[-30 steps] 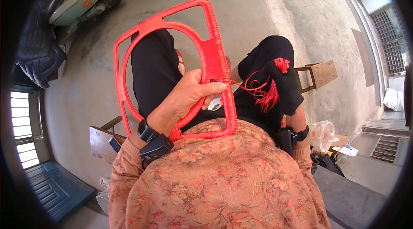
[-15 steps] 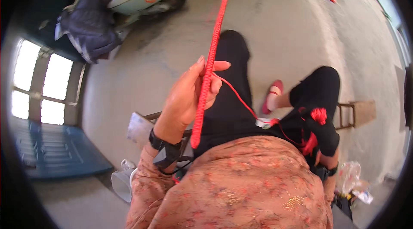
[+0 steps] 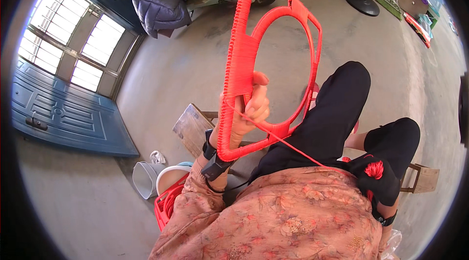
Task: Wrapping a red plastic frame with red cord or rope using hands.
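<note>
left hand (image 3: 246,111): closed round the side bar of red cord-wrapped frame (image 3: 244,59), held upright above lap | red cord (image 3: 293,147) trails to right hand (image 3: 373,177): grip hidden, cannot tell | wooden stool (image 3: 193,125) below

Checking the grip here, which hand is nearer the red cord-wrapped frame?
Left. The left hand grips the red cord-wrapped frame by its side bar; the right hand is hidden low at the person's right, away from it.

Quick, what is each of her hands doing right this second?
Left hand: closed around the side of the red wrapped frame, holding it up.
Right hand: hidden behind the black cloth near the knee; cannot be told.
</note>
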